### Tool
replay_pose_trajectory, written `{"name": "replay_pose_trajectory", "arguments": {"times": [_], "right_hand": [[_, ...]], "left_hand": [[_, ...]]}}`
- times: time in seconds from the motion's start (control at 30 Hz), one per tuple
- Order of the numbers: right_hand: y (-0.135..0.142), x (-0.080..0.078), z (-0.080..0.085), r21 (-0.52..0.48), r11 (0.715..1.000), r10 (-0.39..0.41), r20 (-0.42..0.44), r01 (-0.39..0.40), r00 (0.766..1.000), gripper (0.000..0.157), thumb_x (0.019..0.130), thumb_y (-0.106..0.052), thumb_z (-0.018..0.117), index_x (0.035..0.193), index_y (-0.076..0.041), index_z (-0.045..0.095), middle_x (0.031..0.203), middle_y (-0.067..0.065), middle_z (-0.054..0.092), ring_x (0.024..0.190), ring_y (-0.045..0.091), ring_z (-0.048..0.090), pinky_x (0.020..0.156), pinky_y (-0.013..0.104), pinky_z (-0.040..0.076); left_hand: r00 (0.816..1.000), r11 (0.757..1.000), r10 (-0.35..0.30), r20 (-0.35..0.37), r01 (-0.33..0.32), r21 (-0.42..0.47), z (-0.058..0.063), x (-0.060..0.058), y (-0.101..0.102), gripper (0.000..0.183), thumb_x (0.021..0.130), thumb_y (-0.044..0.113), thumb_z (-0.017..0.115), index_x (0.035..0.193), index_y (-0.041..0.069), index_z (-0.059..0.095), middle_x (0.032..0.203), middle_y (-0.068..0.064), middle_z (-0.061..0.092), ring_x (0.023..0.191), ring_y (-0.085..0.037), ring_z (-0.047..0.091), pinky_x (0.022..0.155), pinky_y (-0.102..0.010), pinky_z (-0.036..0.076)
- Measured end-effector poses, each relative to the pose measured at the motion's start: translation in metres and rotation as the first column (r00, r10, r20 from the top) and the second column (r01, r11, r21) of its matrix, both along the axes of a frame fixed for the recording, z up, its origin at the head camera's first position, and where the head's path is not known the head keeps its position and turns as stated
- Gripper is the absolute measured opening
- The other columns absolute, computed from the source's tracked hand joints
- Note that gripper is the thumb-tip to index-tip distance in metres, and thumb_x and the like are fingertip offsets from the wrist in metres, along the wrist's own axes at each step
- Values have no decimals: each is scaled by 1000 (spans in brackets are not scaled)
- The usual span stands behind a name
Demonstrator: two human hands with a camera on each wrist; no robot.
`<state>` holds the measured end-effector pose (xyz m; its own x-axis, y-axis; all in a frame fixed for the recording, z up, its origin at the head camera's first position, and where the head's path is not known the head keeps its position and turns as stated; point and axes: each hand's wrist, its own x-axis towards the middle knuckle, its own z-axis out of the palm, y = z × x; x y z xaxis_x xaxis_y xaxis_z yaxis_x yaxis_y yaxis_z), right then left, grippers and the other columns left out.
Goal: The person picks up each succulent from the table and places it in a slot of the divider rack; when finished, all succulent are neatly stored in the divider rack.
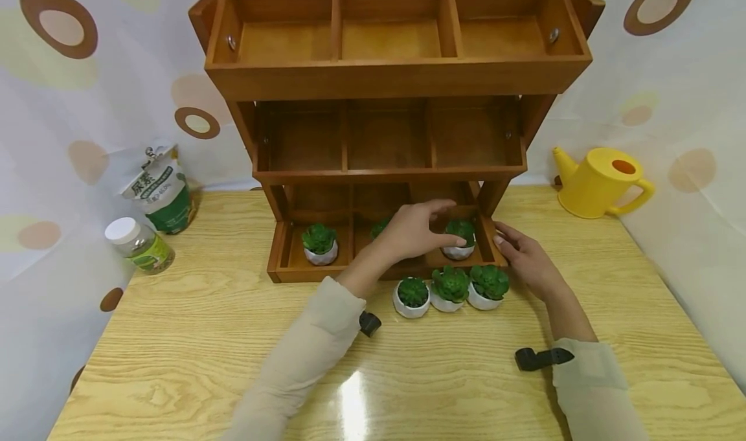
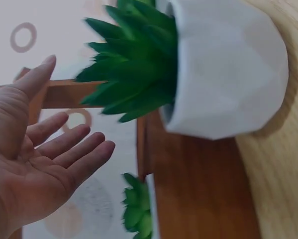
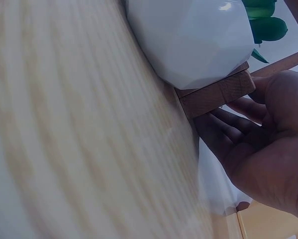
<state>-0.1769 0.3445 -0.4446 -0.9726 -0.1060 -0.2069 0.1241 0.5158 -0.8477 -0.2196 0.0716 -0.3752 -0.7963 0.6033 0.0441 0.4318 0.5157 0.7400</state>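
A brown three-tier wooden shelf [image 1: 396,81] stands on the table. My left hand [image 1: 416,230] reaches over its bottom tier, fingers and thumb spread around a potted succulent [image 1: 460,252] in the right compartment. The left wrist view shows the palm bare and the fingers extended. My right hand [image 1: 527,260] holds the right end of the bottom tier, with the thumb at the side board's edge and the fingers along its outer face. Another succulent [image 1: 319,247] sits in the left compartment. A middle one [image 1: 379,228] is mostly hidden by my left hand.
Three succulents in white faceted pots line up before the shelf: a left one [image 1: 411,297], a middle one [image 1: 449,289] and a right one [image 1: 488,287]. A yellow watering can [image 1: 600,182] stands at right. A clipped bag [image 1: 166,198] and a white-lidded jar [image 1: 140,245] stand at left.
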Motion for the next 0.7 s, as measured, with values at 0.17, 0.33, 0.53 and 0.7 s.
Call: {"name": "replay_pose_trajectory", "arguments": {"times": [0.17,0.33,0.53,0.7], "right_hand": [[1,0,-1,5,1000,0,-4,0,1000,63,110,-44,32,164,-16,14,163,21,32,145,39,42,118,55,33],[0,1,-1,-5,1000,-3,-3,3,1000,65,110,-46,33,164,-16,14,163,20,32,146,39,41,118,55,32],[-1,2,-1,-19,1000,10,-22,-10,1000,66,110,-44,34,164,-11,15,163,22,33,143,39,45,106,23,48],[-1,1,0,-23,1000,13,-30,-14,999,66,110,-44,34,164,-10,15,162,23,33,142,39,45,101,16,48]], "left_hand": [[1000,1000,18,-11,-18,6,14,11,-13,72,90,50,73,153,24,48,152,-3,54,137,-25,55,110,-44,48],[999,999,33,-12,-33,-10,22,19,-24,74,90,56,71,154,27,45,155,-1,51,141,-23,51,112,-45,45],[999,999,43,-16,-44,-25,22,27,-41,75,89,58,71,154,32,45,153,1,52,139,-22,52,111,-46,47],[999,1000,24,-36,-25,-17,21,35,-54,76,89,56,72,154,30,45,155,0,51,140,-22,51,112,-45,46]]}}
